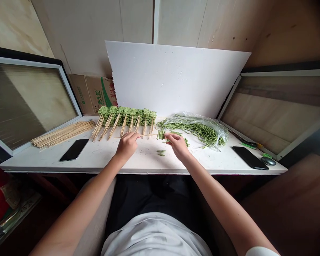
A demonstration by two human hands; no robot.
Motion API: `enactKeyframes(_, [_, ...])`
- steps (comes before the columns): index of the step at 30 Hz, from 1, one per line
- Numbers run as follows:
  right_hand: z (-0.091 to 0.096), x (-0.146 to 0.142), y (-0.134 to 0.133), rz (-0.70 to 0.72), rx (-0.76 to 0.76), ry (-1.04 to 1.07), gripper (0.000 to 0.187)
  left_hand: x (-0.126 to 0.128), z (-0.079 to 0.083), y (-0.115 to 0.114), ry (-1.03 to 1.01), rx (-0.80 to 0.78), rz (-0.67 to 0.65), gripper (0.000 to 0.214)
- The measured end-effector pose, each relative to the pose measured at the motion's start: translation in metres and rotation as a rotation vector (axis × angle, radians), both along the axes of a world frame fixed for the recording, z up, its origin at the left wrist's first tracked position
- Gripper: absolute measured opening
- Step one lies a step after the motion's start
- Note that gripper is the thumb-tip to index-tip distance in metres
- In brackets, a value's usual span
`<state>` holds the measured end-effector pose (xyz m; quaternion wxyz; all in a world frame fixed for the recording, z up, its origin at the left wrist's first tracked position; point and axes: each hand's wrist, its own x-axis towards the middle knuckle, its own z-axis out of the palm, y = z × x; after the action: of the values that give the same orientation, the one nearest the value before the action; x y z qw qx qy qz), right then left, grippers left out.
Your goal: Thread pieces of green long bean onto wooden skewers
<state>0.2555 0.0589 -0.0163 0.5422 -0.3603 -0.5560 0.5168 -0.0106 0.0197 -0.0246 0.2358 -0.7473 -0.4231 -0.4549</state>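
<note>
My left hand is closed around a thin bamboo skewer, held level above the table. Several short cut pieces of green long bean sit side by side across the skewer toward its right end. There my right hand pinches with thumb and fingertips at a bean piece, mostly hidden by the fingers. More cut bean pieces lie just behind and beside the right hand. A few loose pieces rest on the table between my hands.
Behind my left hand stand stacked bean skewers, sticks toward me. Bare skewers and a phone lie left. Whole long beans in a plastic bag, another phone and small scissors-like tools are right. A white foam board leans behind.
</note>
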Motion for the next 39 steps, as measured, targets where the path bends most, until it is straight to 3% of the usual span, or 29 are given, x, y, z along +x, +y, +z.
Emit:
enactKeyframes(3, [0.002, 0.008, 0.001, 0.080, 0.114, -0.159, 0.037, -0.007, -0.001, 0.004, -0.052, -0.052, 0.016, 0.040])
enactKeyframes(8, [-0.013, 0.022, 0.012, 0.081, 0.551, -0.753, 0.025, -0.014, -0.003, 0.008, -0.113, -0.151, 0.021, 0.035])
enactKeyframes(10, [-0.023, 0.024, 0.018, 0.082, 0.659, -0.948, 0.019, -0.014, -0.004, 0.008, -0.105, -0.175, 0.020, 0.033])
enactKeyframes(14, [-0.037, 0.024, 0.024, 0.103, 0.707, -1.131, 0.018, -0.013, -0.006, 0.009, -0.093, -0.188, 0.008, 0.031])
enactKeyframes(20, [-0.040, 0.021, 0.024, 0.125, 0.677, -1.122, 0.008, -0.013, -0.009, 0.011, -0.081, -0.199, -0.016, 0.033])
enactKeyframes(26, [-0.031, 0.021, 0.023, 0.052, 0.588, -0.940, 0.007, -0.013, -0.006, 0.010, -0.073, -0.187, -0.018, 0.030])
enactKeyframes(30, [-0.021, 0.028, 0.029, 0.013, 0.325, -0.529, 0.026, -0.015, 0.000, 0.008, -0.102, -0.171, -0.002, 0.028])
enactKeyframes(33, [-0.012, 0.034, 0.030, 0.064, 0.084, -0.191, 0.040, -0.016, 0.005, 0.006, -0.113, -0.151, 0.003, 0.029])
enactKeyframes(39, [0.009, 0.034, 0.019, 0.194, -0.112, 0.245, 0.035, -0.012, 0.010, 0.001, -0.104, -0.127, -0.008, 0.027])
